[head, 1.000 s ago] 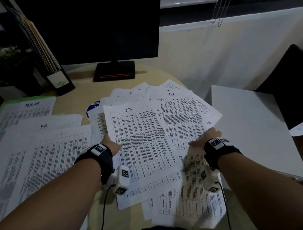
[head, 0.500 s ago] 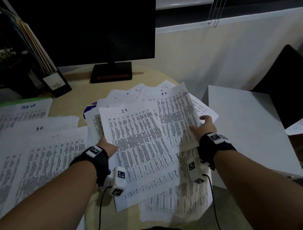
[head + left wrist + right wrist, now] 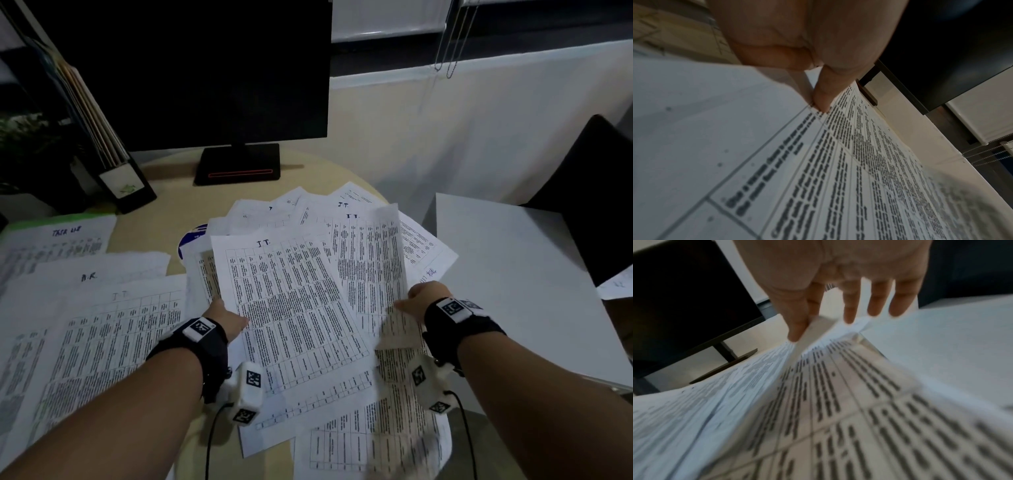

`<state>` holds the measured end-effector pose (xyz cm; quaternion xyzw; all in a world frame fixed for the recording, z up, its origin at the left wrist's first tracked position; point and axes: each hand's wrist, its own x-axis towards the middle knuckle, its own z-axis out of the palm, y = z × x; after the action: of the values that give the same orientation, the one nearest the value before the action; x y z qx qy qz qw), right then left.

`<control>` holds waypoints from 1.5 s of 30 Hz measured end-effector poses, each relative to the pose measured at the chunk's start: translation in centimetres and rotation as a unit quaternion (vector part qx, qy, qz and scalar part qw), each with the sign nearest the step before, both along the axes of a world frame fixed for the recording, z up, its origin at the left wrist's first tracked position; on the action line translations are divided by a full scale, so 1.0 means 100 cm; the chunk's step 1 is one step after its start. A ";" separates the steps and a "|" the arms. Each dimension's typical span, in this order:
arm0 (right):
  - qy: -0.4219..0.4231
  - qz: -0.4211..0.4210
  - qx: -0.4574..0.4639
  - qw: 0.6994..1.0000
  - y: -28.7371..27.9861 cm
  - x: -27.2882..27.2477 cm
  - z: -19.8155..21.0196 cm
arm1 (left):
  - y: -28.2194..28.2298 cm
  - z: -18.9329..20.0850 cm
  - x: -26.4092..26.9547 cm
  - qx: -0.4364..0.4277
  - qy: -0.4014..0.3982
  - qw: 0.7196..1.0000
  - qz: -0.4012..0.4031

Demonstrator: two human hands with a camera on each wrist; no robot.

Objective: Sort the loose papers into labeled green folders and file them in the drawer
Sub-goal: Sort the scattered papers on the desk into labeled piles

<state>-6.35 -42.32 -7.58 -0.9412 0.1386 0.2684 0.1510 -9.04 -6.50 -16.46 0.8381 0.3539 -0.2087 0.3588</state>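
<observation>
Loose printed sheets lie fanned over the round beige desk [image 3: 144, 236]. My left hand [image 3: 226, 322] pinches the left edge of the top sheet marked "I.T." [image 3: 291, 308]; in the left wrist view the thumb [image 3: 822, 97] presses on that sheet [image 3: 838, 178] with fingers curled below. My right hand [image 3: 418, 301] holds a second I.T. sheet [image 3: 370, 260] by its lower right edge, raised off the fan. In the right wrist view the thumb [image 3: 797, 321] lies on the sheet's edge [image 3: 818, 327] with the fingers spread beneath it. A green folder [image 3: 34, 221] shows under the "Task list" paper at far left.
Sorted piles marked "A.R." [image 3: 89, 277] and "I.T." [image 3: 120, 294] lie at left. A dark monitor [image 3: 191, 68] on its stand [image 3: 239, 164] and a black file holder [image 3: 113, 164] stand behind. A white surface [image 3: 513, 291] and a black chair [image 3: 599, 188] are to the right.
My right hand has lifted its sheet out of the fan and swung it up and left, over the top I.T. sheet. The left hand has kept its hold.
</observation>
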 end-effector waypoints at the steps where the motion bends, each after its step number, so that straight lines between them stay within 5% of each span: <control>1: -0.028 -0.002 -0.037 0.999 0.001 0.000 0.002 | 0.000 0.000 0.000 0.001 0.003 1.000 0.000; 3: -0.131 -0.033 -0.050 0.990 0.001 0.002 0.005 | 0.000 0.001 0.000 -0.001 -0.003 1.000 0.000; 6: -0.263 -0.095 0.098 0.955 0.000 0.009 0.013 | 0.000 0.001 0.000 0.004 -0.005 1.000 -0.003; 12: -0.394 -0.294 0.295 0.819 0.008 0.017 0.035 | 0.004 -0.004 0.003 -0.016 -0.008 1.000 -0.006; 19: -0.334 -0.271 0.330 0.840 0.024 0.001 0.023 | -0.001 0.008 0.000 -0.007 -0.016 0.999 -0.028; 27: -0.449 -0.348 0.304 0.765 0.004 0.015 0.046 | -0.003 0.012 -0.002 -0.014 -0.020 0.999 -0.035; 31: -0.401 -0.282 0.304 0.816 0.014 0.016 0.049 | -0.010 0.021 0.000 0.000 -0.013 1.000 -0.023; 36: -0.222 -0.145 0.295 0.918 0.049 -0.023 0.008 | -0.014 0.025 0.003 -0.018 -0.044 0.998 -0.042; 40: -0.135 -0.072 0.273 0.950 0.073 -0.054 -0.015 | -0.012 0.025 0.002 -0.090 -0.019 0.996 0.022; 45: -0.116 -0.013 0.181 0.977 0.068 -0.053 -0.017 | -0.036 0.051 0.000 -0.004 0.015 1.000 -0.011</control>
<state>-11.69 -35.49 -9.32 -0.9212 0.0817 0.1763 0.3372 -9.02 -10.15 -11.35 0.8374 0.3488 -0.2264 0.3546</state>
